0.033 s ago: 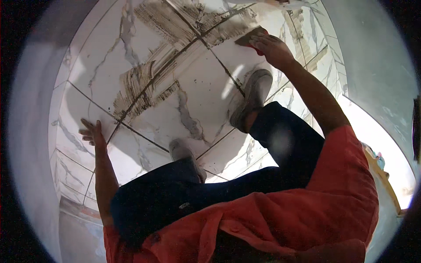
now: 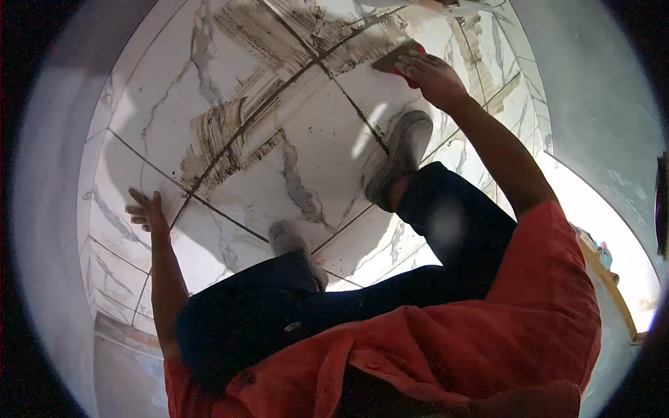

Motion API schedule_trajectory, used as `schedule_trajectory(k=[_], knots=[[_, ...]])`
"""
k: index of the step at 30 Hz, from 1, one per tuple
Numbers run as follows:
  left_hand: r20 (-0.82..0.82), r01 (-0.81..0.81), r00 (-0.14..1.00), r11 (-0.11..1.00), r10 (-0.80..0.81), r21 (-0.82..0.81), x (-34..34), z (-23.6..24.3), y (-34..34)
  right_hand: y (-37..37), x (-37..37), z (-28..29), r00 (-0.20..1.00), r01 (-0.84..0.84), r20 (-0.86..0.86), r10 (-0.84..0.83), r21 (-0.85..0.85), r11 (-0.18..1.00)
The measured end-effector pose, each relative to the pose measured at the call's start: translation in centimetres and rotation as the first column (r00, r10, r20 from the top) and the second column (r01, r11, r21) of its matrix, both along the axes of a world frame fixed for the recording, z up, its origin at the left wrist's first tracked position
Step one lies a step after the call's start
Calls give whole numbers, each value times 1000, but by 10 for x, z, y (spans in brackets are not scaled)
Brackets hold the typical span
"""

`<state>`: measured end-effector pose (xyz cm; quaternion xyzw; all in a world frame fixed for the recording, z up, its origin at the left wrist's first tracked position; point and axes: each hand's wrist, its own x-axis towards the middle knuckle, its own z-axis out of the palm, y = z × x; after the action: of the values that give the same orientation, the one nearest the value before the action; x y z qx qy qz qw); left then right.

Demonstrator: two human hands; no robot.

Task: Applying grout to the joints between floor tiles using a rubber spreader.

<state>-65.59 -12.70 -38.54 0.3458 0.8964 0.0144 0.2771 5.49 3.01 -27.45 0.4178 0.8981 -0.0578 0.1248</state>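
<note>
At the upper right my right hand [image 2: 435,82] is closed around a wide scraper [image 2: 391,60] with a dark blade and a red handle. Its blade lies low against the white marbled floor tiles [image 2: 334,150], next to a patch of smeared grout [image 2: 359,54]. Dark grout [image 2: 224,150] fills the joint crossing the middle and is streaked over the tiles on both sides. To the left, my left hand [image 2: 148,209] has its fingers spread over the tile, holding nothing; whether it presses on the floor I cannot tell.
My right shoe [image 2: 408,150] stands beside a grouted joint, my left shoe [image 2: 291,244] nearer to me. Grey walls [image 2: 592,90] rise on both sides. A bright opening [image 2: 578,191] with a wooden edge [image 2: 613,289] is at the right. Something partly cut off lies at the top edge.
</note>
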Motion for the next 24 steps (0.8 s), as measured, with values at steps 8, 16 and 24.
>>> schedule_trajectory(k=[8,16,24], knots=[[-38,84,996,996,-82,40,-10,-18,-6,22,-80,11,979,197,91,-180,-239,951],[27,29,999,999,-30,30,3,2,-4,-1,-100,48,964,56,-243,-103,-193,980],[-52,8,999,1000,-9,-15,-17,-8,-13,-25,-81,30,948,315,52,-315,-314,896]])
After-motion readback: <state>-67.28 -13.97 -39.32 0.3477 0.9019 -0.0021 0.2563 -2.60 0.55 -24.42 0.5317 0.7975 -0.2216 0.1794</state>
